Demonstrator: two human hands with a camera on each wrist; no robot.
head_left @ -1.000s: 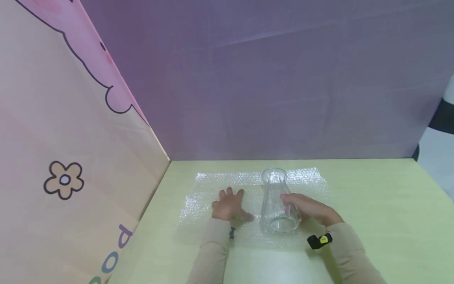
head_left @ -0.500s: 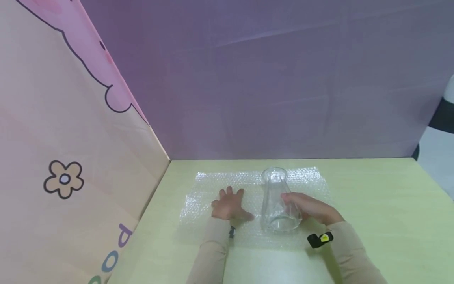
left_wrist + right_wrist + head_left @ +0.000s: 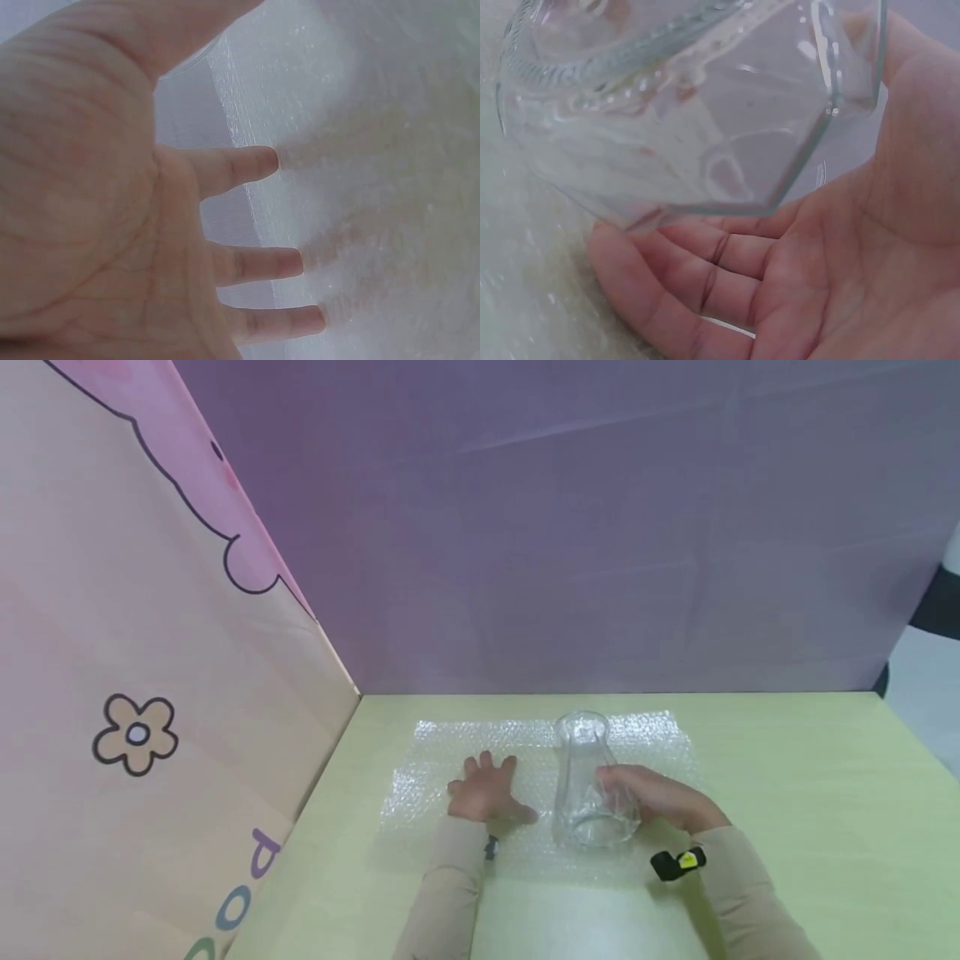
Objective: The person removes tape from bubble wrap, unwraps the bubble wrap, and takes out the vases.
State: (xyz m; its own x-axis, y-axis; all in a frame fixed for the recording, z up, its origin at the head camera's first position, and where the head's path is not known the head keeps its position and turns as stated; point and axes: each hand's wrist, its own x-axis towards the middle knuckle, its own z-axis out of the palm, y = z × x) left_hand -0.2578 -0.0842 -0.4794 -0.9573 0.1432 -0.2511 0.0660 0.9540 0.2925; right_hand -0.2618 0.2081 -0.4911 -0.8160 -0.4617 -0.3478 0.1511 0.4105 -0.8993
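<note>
A clear glass vase [image 3: 585, 793] with a flared rim and faceted sides leans over a sheet of bubble wrap [image 3: 442, 739], its mouth toward the back. My right hand [image 3: 663, 797] grips it from the right, thumb on the near side. In the right wrist view the fingers curl under the vase's faceted lower part [image 3: 705, 165]. To the left, my left hand [image 3: 487, 791] rests with spread, straight fingers on the bubble wrap, apart from the vase. The left wrist view shows the left fingertips [image 3: 289, 262] touching the wrap [image 3: 375, 187].
The bubble wrap lies flat on a pale yellow-green table [image 3: 810, 793]. A purple backdrop [image 3: 570, 543] rises behind the table's far edge. On the left stands a printed panel [image 3: 187, 652] with a flower drawing. A black strap with a yellow patch [image 3: 678, 863] sits at the right wrist.
</note>
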